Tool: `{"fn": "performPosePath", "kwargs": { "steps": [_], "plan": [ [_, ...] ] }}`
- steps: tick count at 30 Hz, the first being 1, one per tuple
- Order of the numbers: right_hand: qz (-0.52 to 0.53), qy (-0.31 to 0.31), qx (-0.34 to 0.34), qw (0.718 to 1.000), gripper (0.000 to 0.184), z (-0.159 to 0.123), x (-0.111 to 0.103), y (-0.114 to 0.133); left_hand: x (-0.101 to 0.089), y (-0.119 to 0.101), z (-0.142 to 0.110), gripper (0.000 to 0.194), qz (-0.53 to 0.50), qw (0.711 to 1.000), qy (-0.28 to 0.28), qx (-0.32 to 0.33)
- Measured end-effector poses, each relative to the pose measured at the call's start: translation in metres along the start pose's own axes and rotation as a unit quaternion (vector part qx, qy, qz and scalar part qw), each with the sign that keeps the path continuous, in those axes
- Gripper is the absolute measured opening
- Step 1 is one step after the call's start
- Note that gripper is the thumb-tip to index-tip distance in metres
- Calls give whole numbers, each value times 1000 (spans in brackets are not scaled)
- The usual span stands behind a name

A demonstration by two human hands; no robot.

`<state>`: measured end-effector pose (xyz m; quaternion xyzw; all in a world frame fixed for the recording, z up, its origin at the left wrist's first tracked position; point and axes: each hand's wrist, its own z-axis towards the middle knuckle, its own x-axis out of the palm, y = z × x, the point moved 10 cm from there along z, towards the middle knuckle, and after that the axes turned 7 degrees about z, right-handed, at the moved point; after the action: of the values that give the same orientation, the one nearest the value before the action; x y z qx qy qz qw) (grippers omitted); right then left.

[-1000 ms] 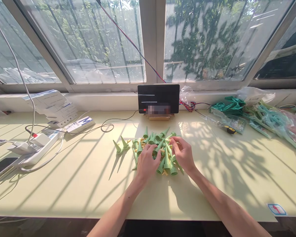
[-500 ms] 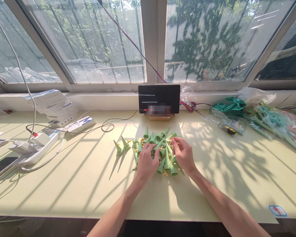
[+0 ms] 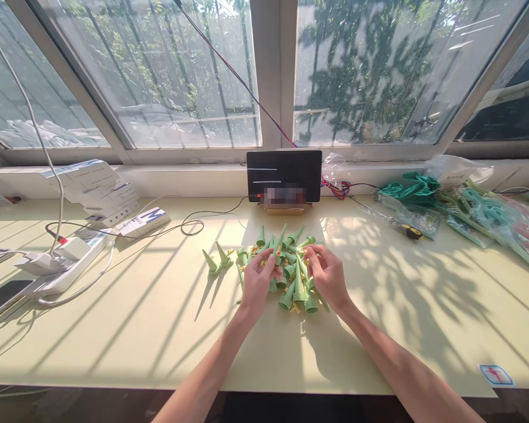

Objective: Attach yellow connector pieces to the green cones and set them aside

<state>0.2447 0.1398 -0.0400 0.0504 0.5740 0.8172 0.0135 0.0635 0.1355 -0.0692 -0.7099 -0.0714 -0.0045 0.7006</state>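
A pile of green plastic cones (image 3: 298, 288) with small yellow pieces among them lies in front of me. My left hand (image 3: 256, 281) is at the pile's left side, thumb and fingers closed on a green cone (image 3: 280, 241) whose tip points up. At the right side, my right hand (image 3: 328, 273) pinches at the pile's edge. Its fingertips are together, but whatever sits between them is too small to make out. Two green cones (image 3: 212, 264) stand upright on the table, left of the pile.
Behind the pile, a dark tablet (image 3: 284, 170) leans on a cardboard stand. A power strip (image 3: 77, 261) with plugs and white boxes (image 3: 97, 188) are at the left. Plastic bags (image 3: 489, 211) and a yellow-black tool (image 3: 411, 232) lie at the right. Cables cross the back.
My left hand has drawn back slightly left, and a green cone now stands tip-up in its fingers. My right hand has hardly moved.
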Motion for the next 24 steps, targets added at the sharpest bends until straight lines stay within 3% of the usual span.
{"fn": "performPosePath", "kwargs": {
  "steps": [24],
  "plan": [
    [-39,15,-13,999,27,-2,3,-1,7,2,1,37,-28,999,18,14]
  ]
}}
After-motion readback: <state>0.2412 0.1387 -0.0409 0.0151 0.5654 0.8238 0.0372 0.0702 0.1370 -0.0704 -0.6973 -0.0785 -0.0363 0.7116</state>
